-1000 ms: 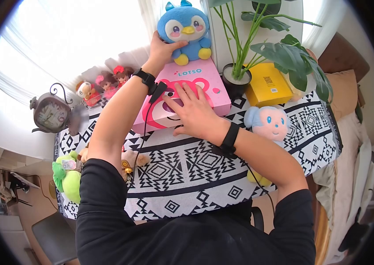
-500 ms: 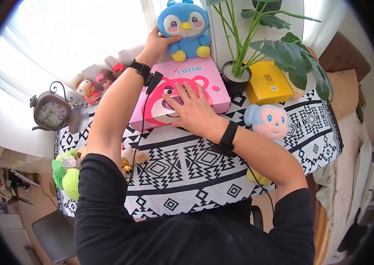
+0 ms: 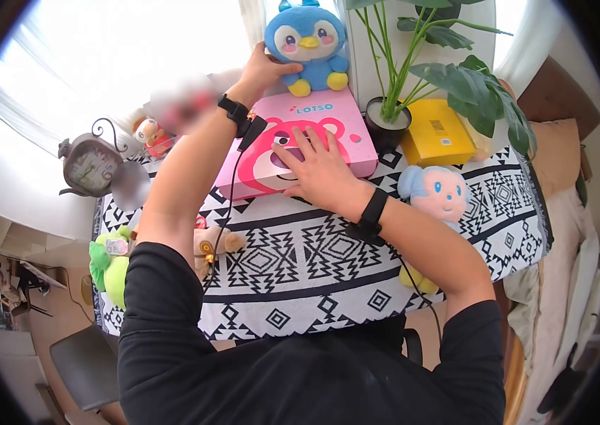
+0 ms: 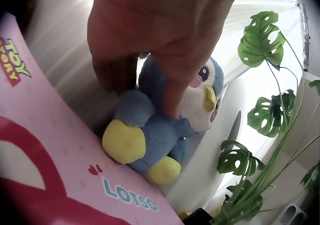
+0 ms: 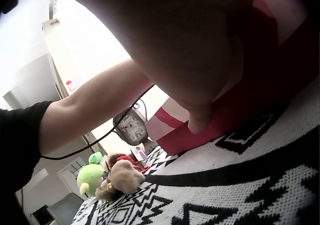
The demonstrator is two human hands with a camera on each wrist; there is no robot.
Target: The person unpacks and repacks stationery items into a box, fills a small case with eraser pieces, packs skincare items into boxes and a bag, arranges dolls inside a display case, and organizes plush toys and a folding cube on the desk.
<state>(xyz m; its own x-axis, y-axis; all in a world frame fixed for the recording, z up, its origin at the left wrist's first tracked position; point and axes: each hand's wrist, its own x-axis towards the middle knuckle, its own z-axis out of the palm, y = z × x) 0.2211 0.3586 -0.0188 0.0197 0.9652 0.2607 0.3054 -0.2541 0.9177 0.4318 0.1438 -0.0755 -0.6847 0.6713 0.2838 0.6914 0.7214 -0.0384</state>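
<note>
In the head view a blue penguin plush (image 3: pixel 307 44) sits upright at the far edge of a pink box lettered LOTSO (image 3: pixel 348 117). My left hand (image 3: pixel 266 71) grips the plush at its side, with the thumb across its front below the beak. The left wrist view has that thumb over the blue body of the penguin (image 4: pixel 157 140), its yellow feet on the box lid. My right hand (image 3: pixel 325 177) rests on the printed bear face with fingers spread. From the right wrist, the thumb (image 5: pixel 200 119) shows over the box's near side (image 5: pixel 185 142).
Right of the box stand a potted plant (image 3: pixel 387 133), a yellow box (image 3: pixel 438 134) and a pink-and-blue plush (image 3: pixel 438 193). At left are a clock (image 3: pixel 92 166), a small doll (image 3: pixel 151 136), a green plush (image 3: pixel 110 273) and a tan plush (image 3: pixel 228 241). A patterned cloth (image 3: pixel 264 265) covers the table.
The head view has shifted slightly, so the box and penguin plush appear a little farther right. Both hands keep their places, the left on the plush and the right on the box.
</note>
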